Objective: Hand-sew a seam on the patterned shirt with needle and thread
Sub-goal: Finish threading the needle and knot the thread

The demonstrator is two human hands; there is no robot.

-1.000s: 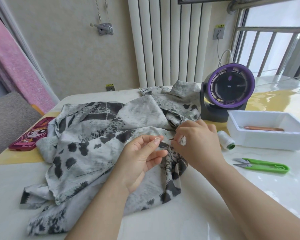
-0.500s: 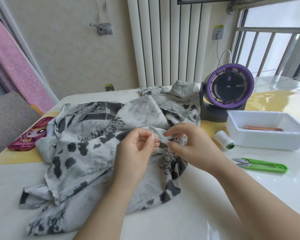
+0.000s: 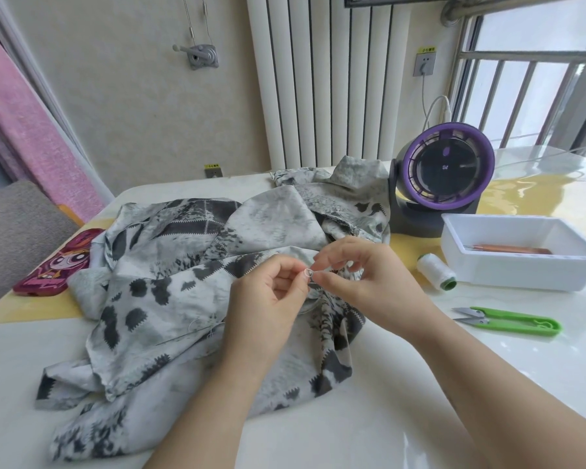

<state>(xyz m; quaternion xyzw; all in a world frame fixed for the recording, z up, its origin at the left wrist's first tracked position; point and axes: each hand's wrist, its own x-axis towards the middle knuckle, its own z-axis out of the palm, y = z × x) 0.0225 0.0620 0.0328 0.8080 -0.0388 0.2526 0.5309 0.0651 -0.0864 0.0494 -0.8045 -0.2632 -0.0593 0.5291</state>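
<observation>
The patterned shirt (image 3: 190, 292) is lying bunched across the middle of the bench (image 3: 403, 407), and you are working just above its front folds. Your left hand (image 3: 268, 299) and right hand (image 3: 362, 282) are both curling in, fingertips pinching one small pale round piece (image 3: 308, 272) between them. To your right a white thread spool (image 3: 435, 273) is lying near a white tray (image 3: 521, 269), with green snips (image 3: 515, 322) just in front – well apart from the cloth. A purple fan (image 3: 444, 174) is standing behind, touching the shirt's far edge. A pink phone case (image 3: 55, 265) is sitting at the left, partly under the fabric. The needle and any thread are too fine to make out, and your hands are covering the seam. Bare bench is showing in front of you and toward the right – its left edge is running close by a grey chair (image 3: 14, 231).
</observation>
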